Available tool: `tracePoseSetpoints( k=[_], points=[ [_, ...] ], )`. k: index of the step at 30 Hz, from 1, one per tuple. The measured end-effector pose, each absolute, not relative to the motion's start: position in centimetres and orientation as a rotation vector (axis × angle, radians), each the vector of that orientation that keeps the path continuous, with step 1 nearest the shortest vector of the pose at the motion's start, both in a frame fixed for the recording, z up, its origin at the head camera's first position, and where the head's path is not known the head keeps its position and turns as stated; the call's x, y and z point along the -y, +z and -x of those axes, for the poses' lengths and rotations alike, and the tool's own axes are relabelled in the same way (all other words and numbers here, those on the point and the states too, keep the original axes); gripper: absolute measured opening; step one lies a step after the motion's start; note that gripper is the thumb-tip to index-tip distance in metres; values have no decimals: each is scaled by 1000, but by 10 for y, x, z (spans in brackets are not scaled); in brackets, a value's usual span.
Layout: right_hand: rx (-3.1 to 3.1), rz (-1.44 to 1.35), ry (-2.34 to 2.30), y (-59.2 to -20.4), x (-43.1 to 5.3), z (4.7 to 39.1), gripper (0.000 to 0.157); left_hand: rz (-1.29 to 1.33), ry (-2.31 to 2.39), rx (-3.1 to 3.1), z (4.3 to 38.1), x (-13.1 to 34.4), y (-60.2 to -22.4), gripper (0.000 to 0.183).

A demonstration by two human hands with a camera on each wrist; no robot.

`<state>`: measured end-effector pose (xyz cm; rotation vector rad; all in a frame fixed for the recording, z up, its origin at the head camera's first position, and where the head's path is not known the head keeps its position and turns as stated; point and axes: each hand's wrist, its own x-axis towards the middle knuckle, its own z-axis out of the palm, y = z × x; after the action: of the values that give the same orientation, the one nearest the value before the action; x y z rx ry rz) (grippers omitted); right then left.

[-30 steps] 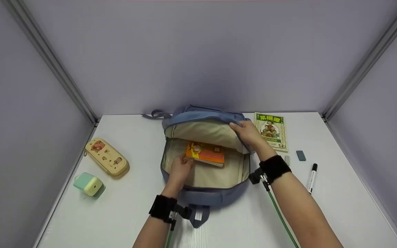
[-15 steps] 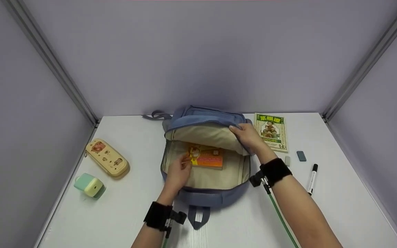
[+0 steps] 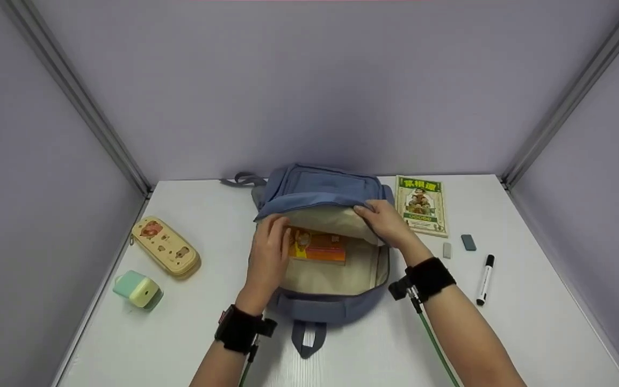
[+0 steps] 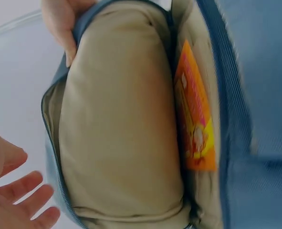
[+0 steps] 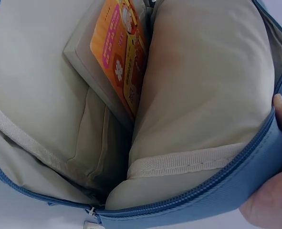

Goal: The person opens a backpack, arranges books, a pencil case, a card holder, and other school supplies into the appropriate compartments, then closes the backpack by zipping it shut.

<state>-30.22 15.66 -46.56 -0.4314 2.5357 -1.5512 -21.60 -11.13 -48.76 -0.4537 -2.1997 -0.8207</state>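
A blue backpack with a cream lining lies unzipped, its front flap raised. Inside rests a thick orange book, partly under the flap; its cover also shows in the right wrist view as an orange book. My right hand pinches the flap's edge at its right side, thumb on the rim. At the opening's left, my left hand is near the flap's left corner. The left wrist view shows that left hand with fingers spread beside the zippered rim, holding nothing.
Left on the white table lie a yellow pencil case and a green-yellow boxy gadget. To the right are a green-covered book, a dark eraser, a grey eraser and a marker. A wall stands behind.
My left hand has let go of the orange book, now flat in the backpack, and moved up and left to the flap's corner. My right hand has lowered the flap slightly.
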Motion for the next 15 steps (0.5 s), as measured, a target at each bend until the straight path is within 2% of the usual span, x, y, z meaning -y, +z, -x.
tracePoseSetpoints(
  k=[5, 9, 11, 15],
  points=[
    [-2614, 552, -1376, -470, -157, 296, 40, 449, -683, 2281, 230, 126, -492, 41],
    [-2638, 730, -1191, -473, -159, 294, 33, 422, -744, 2467, 237, 137, -498, 53],
    [-2642, 808, -1131, -474, -161, 294, 31, 425, -792, 2560, 238, 141, -500, 49],
    [-2646, 906, -1095, -478, -164, 294, 28, 448, -789, 2685, 235, 143, -500, 26]
  ],
)
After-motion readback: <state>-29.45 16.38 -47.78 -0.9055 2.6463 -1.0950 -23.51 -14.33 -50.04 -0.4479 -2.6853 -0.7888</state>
